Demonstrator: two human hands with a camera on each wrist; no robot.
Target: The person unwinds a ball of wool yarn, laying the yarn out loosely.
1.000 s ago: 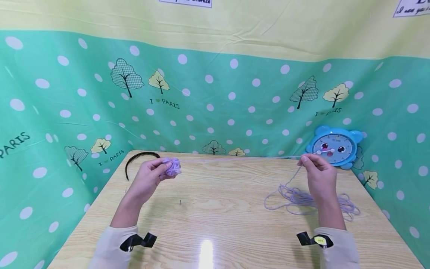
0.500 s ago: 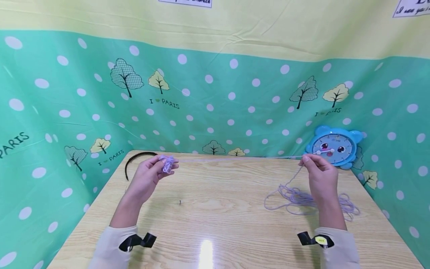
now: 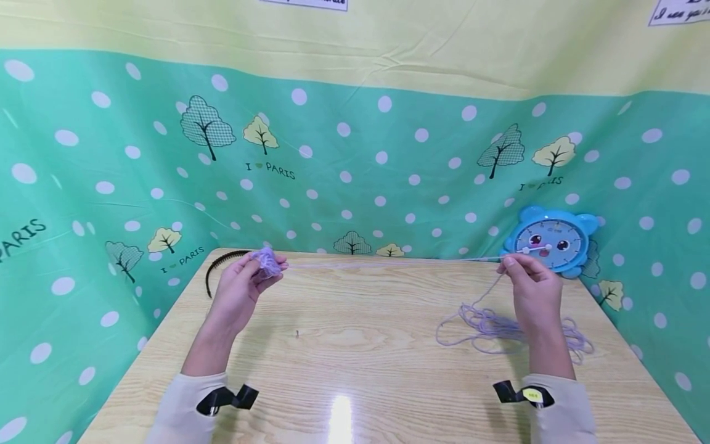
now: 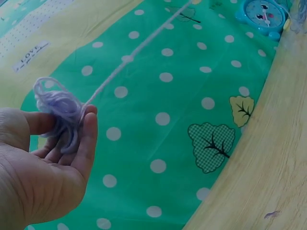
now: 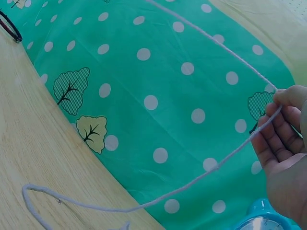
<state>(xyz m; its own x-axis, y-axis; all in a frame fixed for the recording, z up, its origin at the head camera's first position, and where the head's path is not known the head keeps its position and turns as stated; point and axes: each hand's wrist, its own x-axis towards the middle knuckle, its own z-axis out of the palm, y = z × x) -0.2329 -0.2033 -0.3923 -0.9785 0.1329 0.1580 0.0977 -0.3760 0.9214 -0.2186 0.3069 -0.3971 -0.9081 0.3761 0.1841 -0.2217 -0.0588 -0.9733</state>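
My left hand (image 3: 241, 290) pinches a small bundle of lilac yarn (image 4: 60, 108) between thumb and fingers, above the table's back left part. From that bundle a single strand (image 5: 216, 40) runs straight across to my right hand (image 3: 534, 293), which pinches it between thumb and forefinger. Below the right hand the strand hangs slack to a loose heap of the same yarn (image 3: 488, 324) on the table, partly hidden behind the right wrist. In the right wrist view the slack strand curves down from the fingers (image 5: 280, 136) onto the wood.
A dark toothed headband (image 3: 213, 268) lies at the table's back left corner. At the back right a blue animal-faced clock (image 3: 554, 243) leans on the green dotted curtain (image 3: 383, 179). One tiny dark scrap (image 3: 297, 333) lies on the wooden table (image 3: 355, 364).
My left hand has shifted slightly left and turned the yarn bundle over in its grip. The right hand has moved a little right, still pinching the strand, which stays stretched between them.
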